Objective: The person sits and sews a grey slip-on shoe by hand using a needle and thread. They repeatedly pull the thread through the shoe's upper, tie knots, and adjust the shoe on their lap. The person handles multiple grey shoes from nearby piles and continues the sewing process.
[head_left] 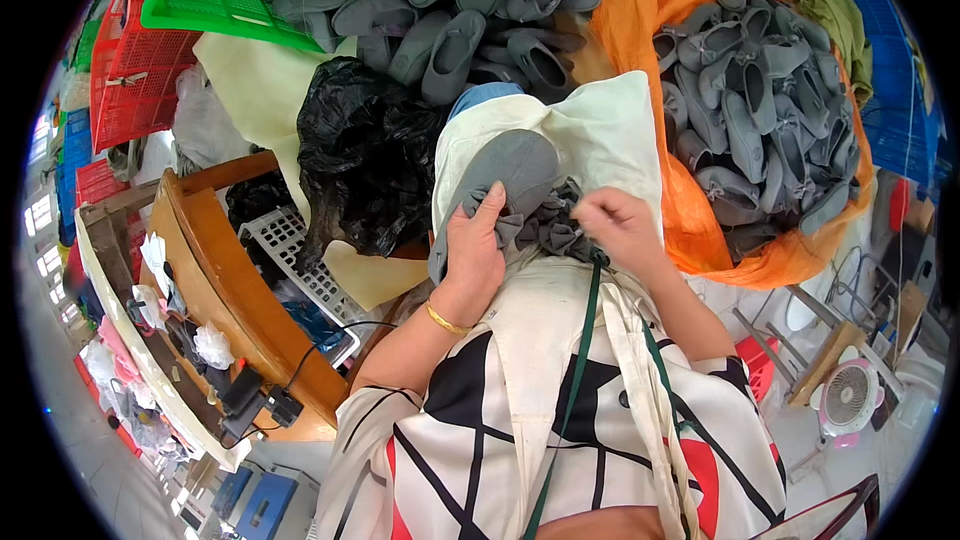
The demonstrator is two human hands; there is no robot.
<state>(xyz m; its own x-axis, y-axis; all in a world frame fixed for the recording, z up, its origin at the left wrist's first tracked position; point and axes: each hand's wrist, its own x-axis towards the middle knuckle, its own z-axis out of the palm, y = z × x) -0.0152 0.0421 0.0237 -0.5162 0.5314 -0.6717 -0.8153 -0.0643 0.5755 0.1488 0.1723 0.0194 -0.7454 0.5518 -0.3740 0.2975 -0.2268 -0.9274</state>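
My left hand (474,252) is closed on a grey cloth shoe (518,168), thumb pressed on its near part, with the rounded sole turned up. Just right of the shoe, a small heap of grey fabric bows (556,228) lies on my lap, over a white cloth apron (620,130). My right hand (618,224) is raised beside the bows, its fingers pinched together. Whatever lies between those fingertips, if anything, is too small to make out. A dark green cord (578,370) hangs down my front from near the right hand.
Loose grey shoes (455,50) are piled ahead, beside a green crate (215,0). An orange sack (690,230) full of grey shoes stands at the right. A black plastic bag (360,140) and a wooden table (250,310) are at the left; a small fan (848,392) sits lower right.
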